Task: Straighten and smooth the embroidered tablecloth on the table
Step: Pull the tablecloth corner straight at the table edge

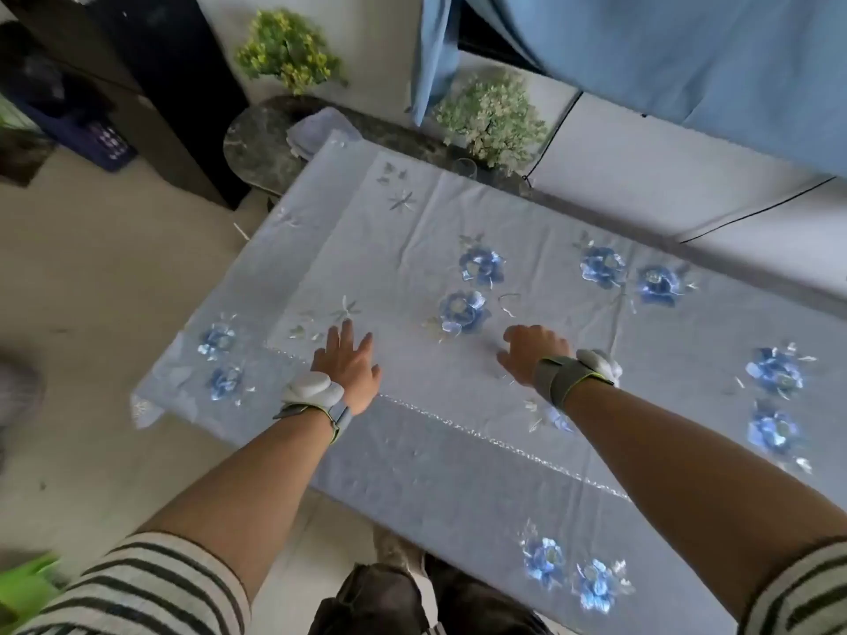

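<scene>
A pale blue tablecloth [412,249] with embroidered blue flowers and grey leaf motifs covers the table and hangs over its near and left edges. A stitched white border line runs across it below my hands. My left hand [347,359] lies flat on the cloth, fingers spread, just left of centre. My right hand [531,350] presses down palm first to the right of it, fingers slightly curled, close to a blue flower [462,311]. Both wrists wear strapped bands. Faint creases show in the far half of the cloth.
A dark stone tabletop [256,144] shows beyond the cloth's far left corner, with a folded pale cloth [316,130] on it. Two potted plants [492,116] and a clear glass [464,166] stand at the far edge. A blue curtain [664,57] hangs behind. Bare floor lies left.
</scene>
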`<state>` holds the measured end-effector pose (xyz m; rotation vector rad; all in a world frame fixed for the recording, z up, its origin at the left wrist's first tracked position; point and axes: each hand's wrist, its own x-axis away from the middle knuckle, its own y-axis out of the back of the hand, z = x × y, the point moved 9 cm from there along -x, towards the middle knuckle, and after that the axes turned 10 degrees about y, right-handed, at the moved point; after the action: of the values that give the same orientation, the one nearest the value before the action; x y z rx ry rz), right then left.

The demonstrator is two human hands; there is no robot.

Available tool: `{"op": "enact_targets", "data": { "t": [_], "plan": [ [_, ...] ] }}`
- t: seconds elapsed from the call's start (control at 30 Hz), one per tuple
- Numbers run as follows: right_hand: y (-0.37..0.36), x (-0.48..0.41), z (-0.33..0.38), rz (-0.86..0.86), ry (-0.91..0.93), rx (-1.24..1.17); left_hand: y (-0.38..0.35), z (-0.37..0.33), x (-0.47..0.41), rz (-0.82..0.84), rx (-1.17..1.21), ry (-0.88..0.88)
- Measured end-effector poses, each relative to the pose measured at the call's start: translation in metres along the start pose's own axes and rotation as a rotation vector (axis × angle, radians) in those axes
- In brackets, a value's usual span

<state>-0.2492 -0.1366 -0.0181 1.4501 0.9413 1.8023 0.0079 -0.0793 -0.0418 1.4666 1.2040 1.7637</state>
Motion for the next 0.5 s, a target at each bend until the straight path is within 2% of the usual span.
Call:
{"op": "enact_targets", "data": {
  "t": [0.23,0.5],
  "plan": [
    [-0.006,-0.02,0.019,-0.026,0.037,0.186,-0.028,0.04,-0.011,0.023,-0.017,0.134],
    [0.009,-0.046,0.079,-0.069,0.165,0.087,-0.043,0.046,-0.009,0.029,-0.069,0.102]
  ]
}}
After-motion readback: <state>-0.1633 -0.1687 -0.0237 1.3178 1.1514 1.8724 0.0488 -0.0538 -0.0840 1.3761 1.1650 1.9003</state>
